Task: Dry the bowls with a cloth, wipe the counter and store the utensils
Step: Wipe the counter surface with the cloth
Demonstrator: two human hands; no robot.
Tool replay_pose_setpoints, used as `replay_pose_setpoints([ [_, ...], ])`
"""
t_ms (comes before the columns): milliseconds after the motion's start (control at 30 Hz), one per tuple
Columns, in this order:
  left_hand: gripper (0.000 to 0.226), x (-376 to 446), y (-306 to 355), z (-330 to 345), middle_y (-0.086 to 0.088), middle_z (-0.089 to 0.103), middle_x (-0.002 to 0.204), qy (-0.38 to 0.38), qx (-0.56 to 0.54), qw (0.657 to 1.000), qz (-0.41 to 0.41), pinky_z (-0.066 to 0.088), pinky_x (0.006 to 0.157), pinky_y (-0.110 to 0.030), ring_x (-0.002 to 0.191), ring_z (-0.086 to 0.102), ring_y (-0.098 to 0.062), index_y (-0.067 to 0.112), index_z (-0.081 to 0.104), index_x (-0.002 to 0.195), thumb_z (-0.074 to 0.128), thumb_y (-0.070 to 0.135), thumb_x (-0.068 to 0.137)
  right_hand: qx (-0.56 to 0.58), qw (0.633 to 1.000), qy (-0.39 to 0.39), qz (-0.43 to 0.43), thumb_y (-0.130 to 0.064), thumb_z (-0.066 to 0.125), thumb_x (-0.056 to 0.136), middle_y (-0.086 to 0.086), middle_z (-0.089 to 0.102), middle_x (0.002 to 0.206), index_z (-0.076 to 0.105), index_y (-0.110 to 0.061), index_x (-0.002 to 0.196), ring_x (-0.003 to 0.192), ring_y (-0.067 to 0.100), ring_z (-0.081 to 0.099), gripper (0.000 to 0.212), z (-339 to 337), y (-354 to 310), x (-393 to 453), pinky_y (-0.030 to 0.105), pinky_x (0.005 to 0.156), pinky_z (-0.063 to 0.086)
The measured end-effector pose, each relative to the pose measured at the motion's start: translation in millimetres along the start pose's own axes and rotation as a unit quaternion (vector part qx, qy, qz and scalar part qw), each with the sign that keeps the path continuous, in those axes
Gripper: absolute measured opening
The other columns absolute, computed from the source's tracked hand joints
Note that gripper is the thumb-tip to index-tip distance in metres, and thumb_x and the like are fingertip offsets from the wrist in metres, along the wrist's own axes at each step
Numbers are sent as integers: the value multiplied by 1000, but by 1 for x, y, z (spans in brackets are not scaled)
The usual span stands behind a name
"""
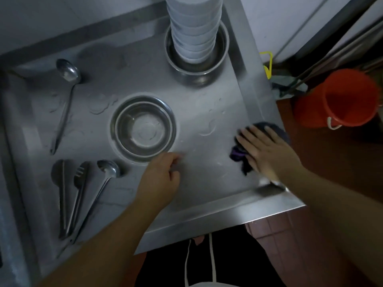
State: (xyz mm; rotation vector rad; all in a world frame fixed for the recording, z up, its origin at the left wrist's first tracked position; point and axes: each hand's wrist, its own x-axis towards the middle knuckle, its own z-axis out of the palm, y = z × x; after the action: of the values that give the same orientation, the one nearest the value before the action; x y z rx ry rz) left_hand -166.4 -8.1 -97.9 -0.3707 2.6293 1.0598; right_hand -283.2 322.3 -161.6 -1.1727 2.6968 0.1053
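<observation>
My right hand point(267, 150) lies flat, fingers spread, pressing a dark cloth point(241, 155) onto the steel counter point(207, 179) near its right edge. My left hand point(163, 179) hovers loosely curled and holds nothing, just below the rim of a steel bowl point(143, 129) in the counter's middle. Water streaks show around that bowl. At the back, a tall stack of white bowls point(193, 27) stands inside another steel bowl point(196, 65). On the left lie a long ladle point(64, 100), tongs point(70, 195) and a spoon point(103, 183).
An orange bucket point(339, 98) stands on the reddish floor to the right of the counter, with mop handles and a yellow item point(268, 65) beside it. A raised rim runs along the counter's right and front edges.
</observation>
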Motion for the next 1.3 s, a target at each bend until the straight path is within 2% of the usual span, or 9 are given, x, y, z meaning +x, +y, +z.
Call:
replay_pose_setpoints([
  [67, 43, 4, 6, -1, 12, 59, 105, 10, -3, 1000, -18, 37, 82, -9, 95, 52, -3, 22, 68, 123, 61, -1, 88, 11, 1000, 21, -2, -34, 48, 95, 13, 47, 162, 55, -14, 151, 149, 36, 44, 60, -13, 26, 53, 55, 124, 25],
  [267, 43, 4, 9, -5, 8, 65, 109, 37, -21, 998, -46, 48, 83, -25, 100, 60, -11, 21, 67, 125, 59, -1, 89, 78, 994, 72, 26, -31, 55, 93, 21, 39, 164, 58, -11, 147, 152, 46, 35, 58, -34, 70, 150, 61, 123, 24],
  [467, 43, 2, 11, 2, 10, 66, 109, 20, -48, 996, -75, 48, 83, -26, 100, 60, -7, 25, 67, 123, 58, 0, 90, 144, 980, 110, 78, -30, 52, 103, 21, 43, 162, 57, -10, 147, 153, 45, 31, 49, -9, 52, 41, 61, 124, 23],
  [600, 42, 9, 18, 11, 9, 66, 111, 6, -62, 995, -72, 50, 87, -30, 102, 60, -9, 25, 68, 124, 59, 1, 91, 111, 993, 21, 20, -34, 47, 102, 8, 42, 163, 67, -17, 138, 156, 39, 27, 45, 22, 13, -67, 56, 126, 14],
  [733, 41, 14, 25, 16, 10, 65, 111, 4, -60, 996, -63, 46, 86, -20, 101, 58, -4, 25, 68, 124, 59, 3, 91, 80, 996, -37, -34, -37, 42, 105, -3, 32, 171, 57, -25, 150, 161, 26, 19, 49, 29, -10, -92, 52, 131, 10],
  [900, 38, 17, 18, 14, 11, 66, 112, 20, -52, 996, -69, 43, 86, -16, 102, 56, -1, 25, 68, 125, 59, 7, 92, 51, 998, -23, -7, -34, 37, 107, 10, 32, 170, 45, -19, 159, 159, 32, 26, 55, 13, -12, -23, 52, 128, 17],
  [1067, 27, 21, -6, 0, -3, 68, 114, 74, 24, 994, -74, 51, 91, -38, 105, 61, -22, 16, 68, 124, 62, 14, 98, 128, 984, 57, 110, -28, 42, 109, 23, 31, 168, 43, -7, 158, 158, 43, 22, 54, -3, -17, 100, 56, 129, 10],
  [1233, 27, 21, -30, -19, -4, 68, 117, 110, 52, 988, -95, 52, 88, -37, 105, 63, -22, 15, 67, 126, 60, 17, 101, 193, 935, 105, 279, -33, 42, 107, 20, 31, 169, 43, -7, 158, 159, 42, 19, 57, -16, -58, 206, 58, 128, 10],
  [1300, 27, 20, -35, -26, -3, 69, 116, 119, 59, 986, -100, 53, 88, -38, 105, 64, -22, 14, 67, 127, 59, 20, 102, 197, 948, 105, 228, -33, 49, 102, 21, 36, 166, 50, -7, 152, 156, 44, 25, 56, -15, -88, 207, 59, 126, 15],
])
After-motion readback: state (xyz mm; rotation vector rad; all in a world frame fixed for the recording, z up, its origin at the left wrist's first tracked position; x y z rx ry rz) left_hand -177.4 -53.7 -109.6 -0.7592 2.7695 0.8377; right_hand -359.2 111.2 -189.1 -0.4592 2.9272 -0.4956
